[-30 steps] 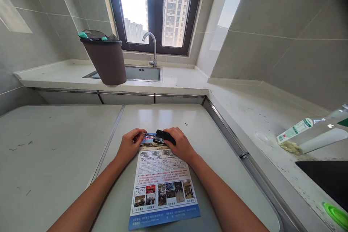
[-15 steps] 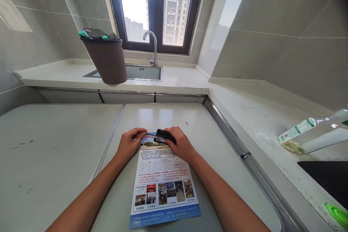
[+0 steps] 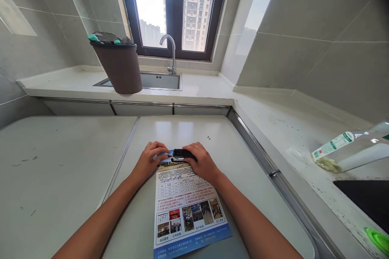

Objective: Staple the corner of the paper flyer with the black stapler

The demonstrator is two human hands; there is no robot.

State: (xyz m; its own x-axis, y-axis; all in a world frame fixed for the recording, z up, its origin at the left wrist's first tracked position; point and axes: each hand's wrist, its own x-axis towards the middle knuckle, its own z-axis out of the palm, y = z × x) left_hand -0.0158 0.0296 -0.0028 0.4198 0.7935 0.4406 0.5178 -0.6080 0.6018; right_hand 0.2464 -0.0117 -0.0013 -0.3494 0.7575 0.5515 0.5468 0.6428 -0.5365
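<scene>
Dark flecks (image 3: 25, 160) mark the left panel of a white folding table (image 3: 73, 194), while at far left a brown wastebasket (image 3: 120, 68) with a dark liner stands on the counter (image 3: 206, 85), in front of part of a steel sink (image 3: 161, 81) and its curved faucet (image 3: 173, 50). Near the center, a person's left hand (image 3: 151, 158) pinches the metal end of a black stapler (image 3: 181, 153), thumb and fingertips drawn together at its left tip. The stapler lies crosswise between the two hands, above the far end of a printed leaflet (image 3: 185, 194), whose photographs and blue border face up on the table's right panel. The right hand (image 3: 201, 160) is clamped around the stapler's right end, thumb on the near side and fingers over the top. Small bits (image 3: 208, 138) lie just beyond. At right, a clear bottle (image 3: 349, 151) leans over the side counter, a green round object (image 3: 378, 239) nearer.
</scene>
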